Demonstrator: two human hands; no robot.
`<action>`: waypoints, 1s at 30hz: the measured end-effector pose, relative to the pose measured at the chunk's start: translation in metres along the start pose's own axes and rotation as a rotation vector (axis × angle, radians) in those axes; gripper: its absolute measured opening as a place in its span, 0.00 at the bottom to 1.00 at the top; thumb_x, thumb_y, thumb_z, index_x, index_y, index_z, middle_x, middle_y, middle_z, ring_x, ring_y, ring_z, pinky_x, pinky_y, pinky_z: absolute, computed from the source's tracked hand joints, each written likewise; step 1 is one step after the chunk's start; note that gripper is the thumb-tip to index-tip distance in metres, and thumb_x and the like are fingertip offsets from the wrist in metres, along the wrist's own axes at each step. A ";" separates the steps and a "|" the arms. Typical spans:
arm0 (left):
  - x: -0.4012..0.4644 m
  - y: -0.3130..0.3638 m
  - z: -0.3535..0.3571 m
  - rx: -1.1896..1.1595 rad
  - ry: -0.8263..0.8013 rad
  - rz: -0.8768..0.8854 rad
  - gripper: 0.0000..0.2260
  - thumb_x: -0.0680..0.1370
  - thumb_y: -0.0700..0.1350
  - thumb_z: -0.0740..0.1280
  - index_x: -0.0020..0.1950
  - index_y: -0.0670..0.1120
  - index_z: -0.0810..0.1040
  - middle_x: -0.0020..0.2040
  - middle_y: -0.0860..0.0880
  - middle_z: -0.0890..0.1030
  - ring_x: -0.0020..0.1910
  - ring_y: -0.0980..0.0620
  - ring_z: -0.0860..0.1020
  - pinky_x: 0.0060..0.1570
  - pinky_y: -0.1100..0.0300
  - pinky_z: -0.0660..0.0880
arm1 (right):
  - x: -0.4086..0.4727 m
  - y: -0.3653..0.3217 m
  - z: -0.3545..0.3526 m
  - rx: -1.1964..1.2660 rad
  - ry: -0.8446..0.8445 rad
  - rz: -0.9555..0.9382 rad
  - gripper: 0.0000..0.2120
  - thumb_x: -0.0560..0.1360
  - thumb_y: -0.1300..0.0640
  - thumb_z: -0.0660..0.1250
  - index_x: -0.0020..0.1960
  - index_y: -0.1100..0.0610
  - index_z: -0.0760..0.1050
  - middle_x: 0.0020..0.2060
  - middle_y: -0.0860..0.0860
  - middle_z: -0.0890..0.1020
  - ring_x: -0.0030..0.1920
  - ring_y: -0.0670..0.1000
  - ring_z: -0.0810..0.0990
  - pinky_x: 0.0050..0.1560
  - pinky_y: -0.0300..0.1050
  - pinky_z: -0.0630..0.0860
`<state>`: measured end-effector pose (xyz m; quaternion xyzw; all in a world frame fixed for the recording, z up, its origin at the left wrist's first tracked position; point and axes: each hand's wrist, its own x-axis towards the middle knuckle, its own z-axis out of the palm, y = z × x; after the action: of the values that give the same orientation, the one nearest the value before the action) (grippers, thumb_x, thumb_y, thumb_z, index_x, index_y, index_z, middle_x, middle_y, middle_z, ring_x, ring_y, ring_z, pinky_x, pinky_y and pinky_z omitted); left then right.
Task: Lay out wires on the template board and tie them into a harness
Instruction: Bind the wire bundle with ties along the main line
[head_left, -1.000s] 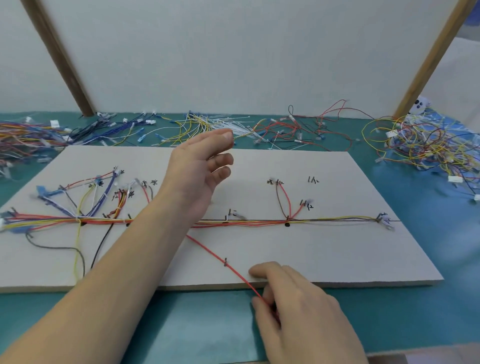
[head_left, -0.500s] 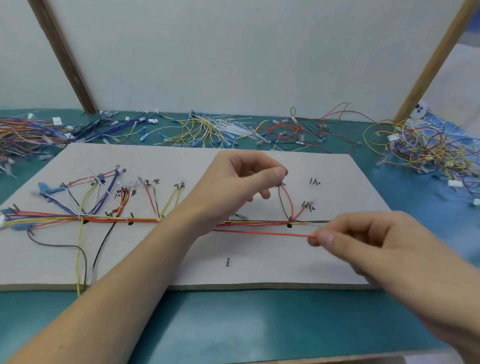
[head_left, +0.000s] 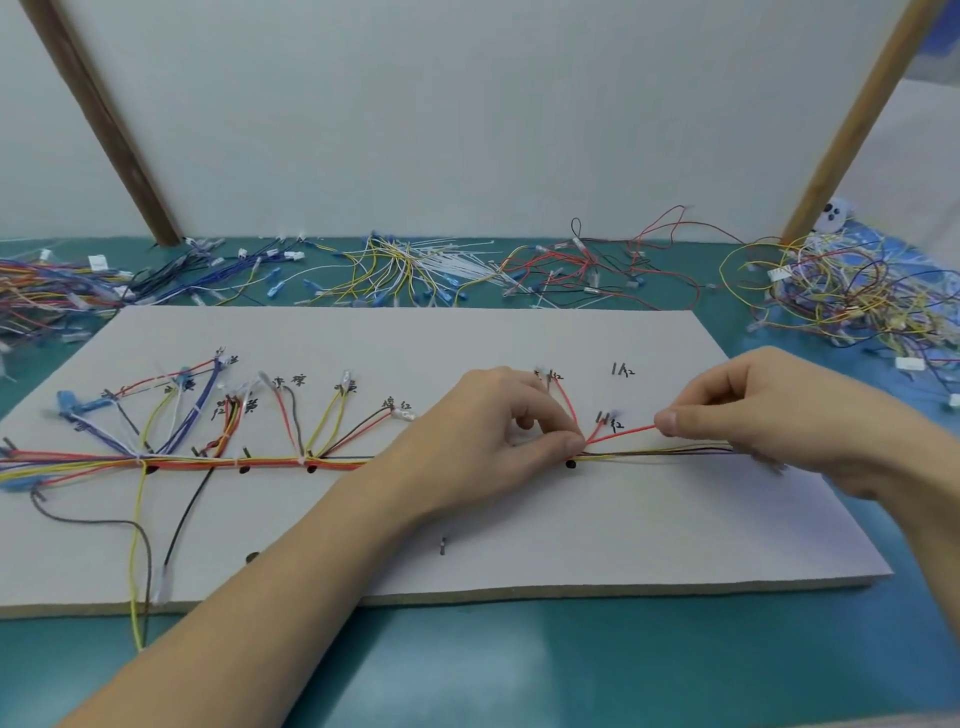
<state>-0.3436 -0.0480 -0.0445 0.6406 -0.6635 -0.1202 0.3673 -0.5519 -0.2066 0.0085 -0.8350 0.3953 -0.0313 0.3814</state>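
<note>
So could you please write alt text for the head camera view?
Two hands stretch a red wire over a white board: the left hand pins it at the wire bundle, the right hand pinches its other end. Loose wires lie behind.

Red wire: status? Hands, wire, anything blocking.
Left hand pins red wire at the trunk bundle. Right hand pinches its free end, taut. Nothing blocking on template board.

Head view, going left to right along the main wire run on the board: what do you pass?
Blue connectors → white tie on the trunk → yellow branch pair → left hand → red wire → right hand.
</note>
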 end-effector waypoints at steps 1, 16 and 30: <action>0.000 -0.001 0.001 0.009 -0.006 -0.004 0.04 0.79 0.46 0.73 0.47 0.50 0.88 0.43 0.55 0.83 0.47 0.57 0.77 0.44 0.73 0.66 | 0.005 0.000 -0.002 -0.024 -0.006 -0.002 0.11 0.70 0.43 0.77 0.40 0.50 0.87 0.30 0.51 0.76 0.32 0.52 0.66 0.34 0.48 0.63; 0.001 -0.002 0.010 0.075 0.005 -0.048 0.09 0.78 0.49 0.74 0.56 0.60 0.85 0.51 0.62 0.80 0.54 0.59 0.74 0.56 0.54 0.74 | 0.071 -0.048 -0.010 -0.044 -0.021 -0.240 0.04 0.69 0.59 0.81 0.39 0.54 0.87 0.32 0.51 0.85 0.30 0.45 0.77 0.29 0.38 0.75; 0.001 -0.005 0.013 0.188 -0.052 -0.043 0.10 0.81 0.53 0.70 0.61 0.62 0.84 0.56 0.63 0.79 0.57 0.57 0.72 0.54 0.50 0.75 | 0.091 0.006 0.013 0.187 0.216 -0.284 0.05 0.71 0.61 0.80 0.41 0.53 0.86 0.35 0.52 0.87 0.34 0.45 0.81 0.39 0.46 0.76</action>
<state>-0.3479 -0.0535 -0.0559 0.6830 -0.6672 -0.0818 0.2857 -0.4890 -0.2629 -0.0269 -0.8351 0.3076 -0.2105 0.4046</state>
